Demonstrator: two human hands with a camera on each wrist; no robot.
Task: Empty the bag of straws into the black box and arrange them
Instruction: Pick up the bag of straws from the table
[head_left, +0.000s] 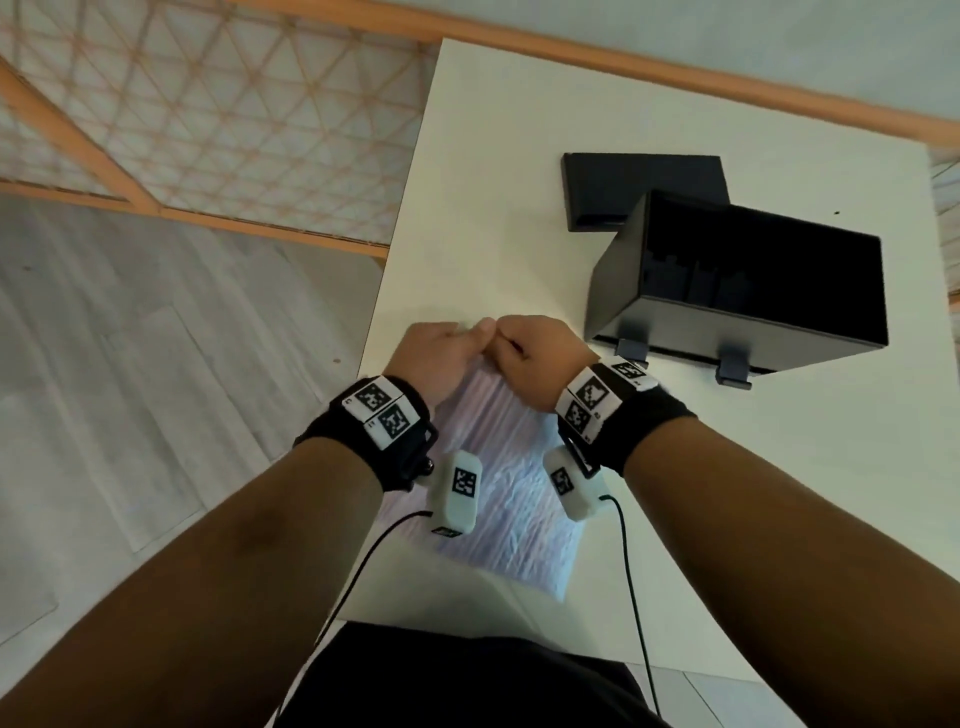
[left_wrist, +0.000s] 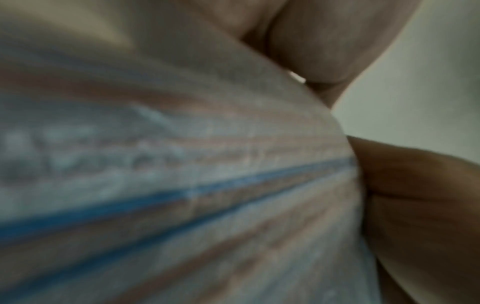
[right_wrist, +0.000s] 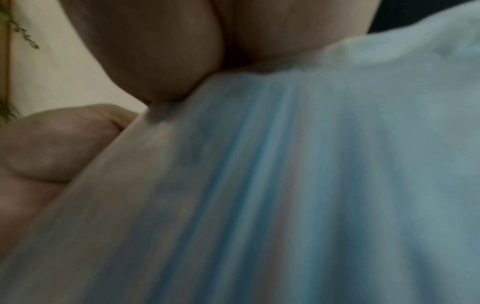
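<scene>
A clear plastic bag of straws lies lengthwise on the white table, its far end held up between my two hands. My left hand and right hand meet at the bag's top edge, each pinching the plastic with curled fingers. Both wrist views are blurred; the bag fills them, with blue and pale striped straws showing through, and fingers pressed on its edge. The black box stands to the right with its dark opening towards me.
A flat black lid lies behind the box. The table's left edge runs close to my left hand, with grey floor beyond it. A wooden-framed lattice stands at the far left. Thin cables hang from both wrist cameras.
</scene>
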